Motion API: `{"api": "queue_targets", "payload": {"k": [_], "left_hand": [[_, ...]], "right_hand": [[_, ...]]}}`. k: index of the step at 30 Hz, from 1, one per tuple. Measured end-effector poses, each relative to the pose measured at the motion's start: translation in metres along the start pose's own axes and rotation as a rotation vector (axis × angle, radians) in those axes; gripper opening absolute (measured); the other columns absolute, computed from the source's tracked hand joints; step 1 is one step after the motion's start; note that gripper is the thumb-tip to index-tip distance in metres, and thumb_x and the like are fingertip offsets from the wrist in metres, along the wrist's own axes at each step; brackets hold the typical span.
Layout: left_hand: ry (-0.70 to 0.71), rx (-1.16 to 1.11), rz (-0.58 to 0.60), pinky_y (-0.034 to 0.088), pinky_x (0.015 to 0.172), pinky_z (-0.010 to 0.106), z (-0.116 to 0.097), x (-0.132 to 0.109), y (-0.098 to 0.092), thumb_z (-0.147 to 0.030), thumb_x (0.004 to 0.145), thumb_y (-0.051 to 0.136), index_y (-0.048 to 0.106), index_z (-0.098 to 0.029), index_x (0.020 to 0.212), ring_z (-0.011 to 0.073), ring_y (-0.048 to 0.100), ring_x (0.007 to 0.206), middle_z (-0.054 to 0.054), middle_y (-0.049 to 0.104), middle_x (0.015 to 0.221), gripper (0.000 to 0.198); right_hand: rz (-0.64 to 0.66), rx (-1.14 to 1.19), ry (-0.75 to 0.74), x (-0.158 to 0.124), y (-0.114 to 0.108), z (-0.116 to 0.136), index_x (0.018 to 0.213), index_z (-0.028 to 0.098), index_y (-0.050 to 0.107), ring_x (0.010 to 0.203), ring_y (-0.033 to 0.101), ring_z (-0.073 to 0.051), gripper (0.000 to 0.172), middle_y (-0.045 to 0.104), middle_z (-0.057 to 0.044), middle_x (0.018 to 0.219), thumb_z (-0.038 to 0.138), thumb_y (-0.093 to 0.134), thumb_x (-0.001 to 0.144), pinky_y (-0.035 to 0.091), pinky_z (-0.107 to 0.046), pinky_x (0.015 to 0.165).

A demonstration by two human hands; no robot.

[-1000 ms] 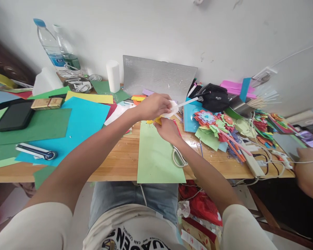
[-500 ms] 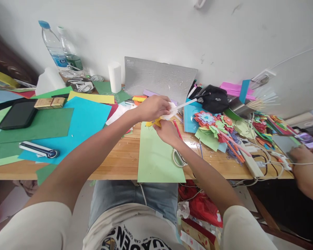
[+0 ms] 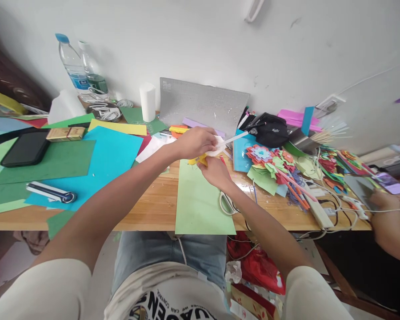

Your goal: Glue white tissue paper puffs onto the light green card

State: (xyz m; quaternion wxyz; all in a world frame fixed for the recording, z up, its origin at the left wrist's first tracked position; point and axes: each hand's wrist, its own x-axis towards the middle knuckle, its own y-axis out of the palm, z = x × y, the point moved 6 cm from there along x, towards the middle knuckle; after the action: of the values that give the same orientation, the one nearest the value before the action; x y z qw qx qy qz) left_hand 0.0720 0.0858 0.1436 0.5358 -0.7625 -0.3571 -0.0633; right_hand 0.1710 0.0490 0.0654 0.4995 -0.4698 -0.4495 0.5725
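Note:
Over the far end of a light green sheet (image 3: 203, 204), my right hand (image 3: 216, 171) is closed round a yellow and white glue gun (image 3: 198, 159). A pale glue stick (image 3: 236, 137) juts out to the right. My left hand (image 3: 197, 142) is closed at the glue stick's near end, just above my right hand. Its fingertips partly hide the stick and the gun's body. White-handled scissors (image 3: 226, 203) lie partly under my right forearm. Behind my right hand a red pen-like thing (image 3: 224, 163) is partly visible.
Coloured sheets, a phone (image 3: 26, 146) and a rotary cutter (image 3: 51, 192) lie left. A white roll (image 3: 148, 103) stands behind, beside a grey cutting mat (image 3: 203, 102) against the wall. Paper flowers (image 3: 262, 154), a power strip (image 3: 318, 213) and another person's hand (image 3: 388, 200) are right.
The view has shifted slightly. My hands keep nearly the same hold on the glue gun and glue stick. At the right, the other person's hand has moved a little.

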Motion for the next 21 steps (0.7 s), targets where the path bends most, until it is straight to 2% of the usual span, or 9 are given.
{"api": "queue_targets", "payload": {"k": [21], "left_hand": [[0.019,-0.001,0.002,0.040,0.070,0.030,-0.003,0.006,0.009,-0.020,0.086,0.053,0.070,-0.015,0.079,0.0174,0.058,0.074,0.009,0.066,0.092,0.019]], "right_hand": [[0.000,-0.029,0.045,-0.005,-0.001,-0.015,0.106,0.016,0.066,0.106,0.067,-0.030,0.033,0.073,-0.014,0.108,0.039,0.046,0.096,0.046,-0.032,0.080]]}}
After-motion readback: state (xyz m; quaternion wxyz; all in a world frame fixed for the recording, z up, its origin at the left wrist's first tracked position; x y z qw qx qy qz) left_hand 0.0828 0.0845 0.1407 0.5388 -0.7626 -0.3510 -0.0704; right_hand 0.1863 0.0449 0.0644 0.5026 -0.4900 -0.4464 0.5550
